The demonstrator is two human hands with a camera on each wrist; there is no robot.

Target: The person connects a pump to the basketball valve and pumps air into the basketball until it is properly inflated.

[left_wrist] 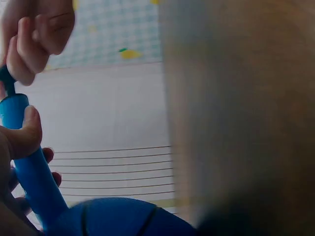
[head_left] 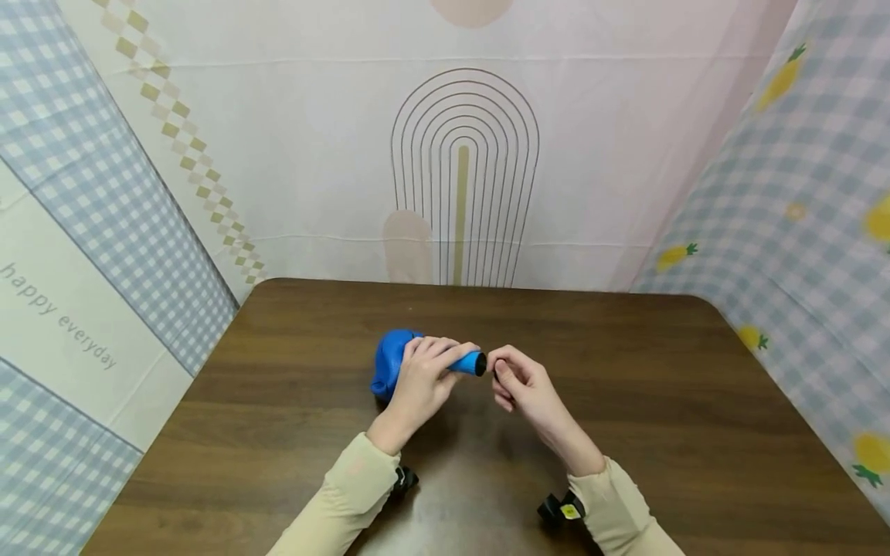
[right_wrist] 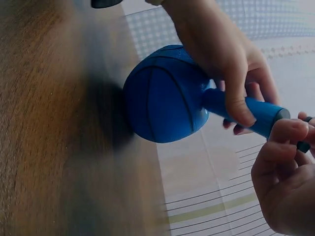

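Note:
A blue hand pump has its far end set against a blue ball with black seam lines. In the head view the ball looks soft and dented. My left hand grips the pump's barrel, thumb along one side and fingers round the other. My right hand pinches the black pump handle with curled fingers, close to the barrel's black end cap. From the left wrist, a short dark rod shows between the barrel and the right hand.
A brown wooden table lies under both hands. Behind it hangs a pale cloth with arch lines, and checked cloths hang at the sides. A black wrist camera is strapped below the right sleeve.

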